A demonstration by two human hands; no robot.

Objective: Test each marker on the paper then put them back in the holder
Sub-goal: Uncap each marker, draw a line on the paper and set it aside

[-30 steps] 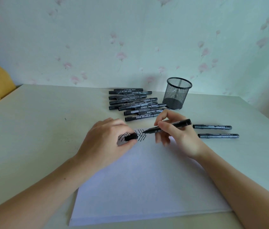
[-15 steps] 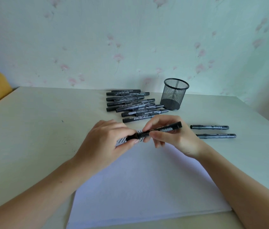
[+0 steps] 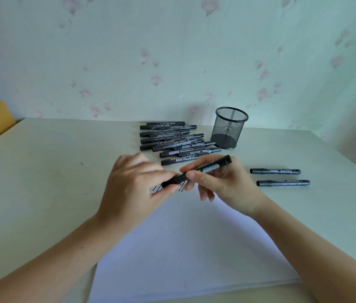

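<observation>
**Black marker held between both hands above the paper**

Black marker is gripped at its barrel by the right hand, while the left hand pinches its cap end. Its long axis rises from lower left to upper right. Bare desk lies open left of the left hand. Ink marks on the paper are mostly hidden under the fingers; the cap seems seated, though that is unclear. Beyond the hands stand the mesh holder and a marker pile; two markers lie right of the right hand.
</observation>
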